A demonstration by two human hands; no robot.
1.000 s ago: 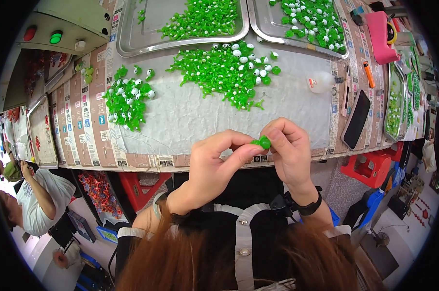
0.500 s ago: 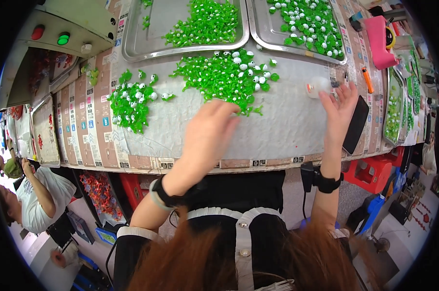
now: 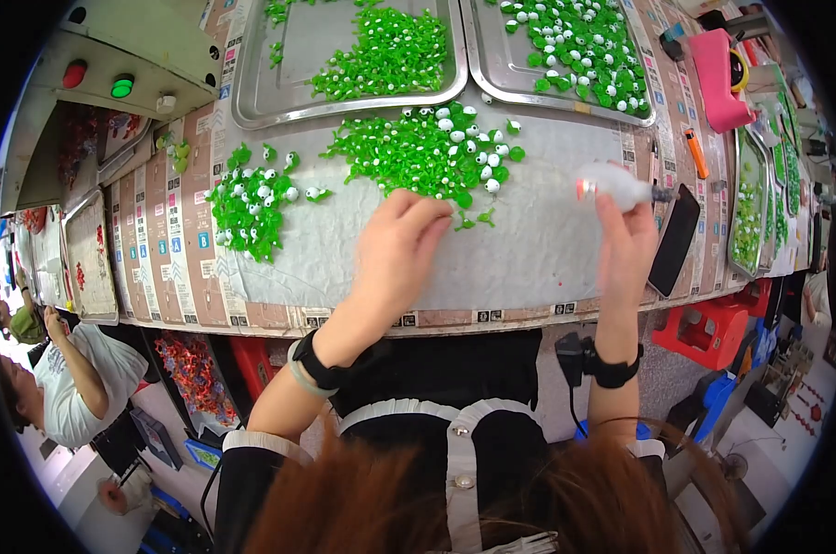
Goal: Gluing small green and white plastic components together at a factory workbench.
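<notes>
My right hand (image 3: 626,249) is closed round a small translucent white squeeze bottle (image 3: 613,185). The bottle lies tilted over the sheet, its dark tip pointing right. At the near edge of a heap of small green plastic pieces (image 3: 381,152), my left hand (image 3: 397,247) has its fingers curled together; whatever they pinch is hidden. A couple of loose green pieces (image 3: 478,220) lie just right of those fingertips. White eyeball-like beads (image 3: 457,136) are mixed into the heap's right side. Farther left sits a pile of green pieces with white eyeballs on them (image 3: 252,208).
Two metal trays (image 3: 362,106) of green pieces stand at the back. On the right are a black phone (image 3: 676,242), an orange lighter (image 3: 696,152) and a pink tape dispenser (image 3: 721,78). A machine with red and green buttons (image 3: 121,86) stands at the left, near a seated person (image 3: 81,379).
My right hand has gone from open to gripping the squeeze bottle, drawing slightly nearer. My left hand stays by the heap, its fingers more drawn together.
</notes>
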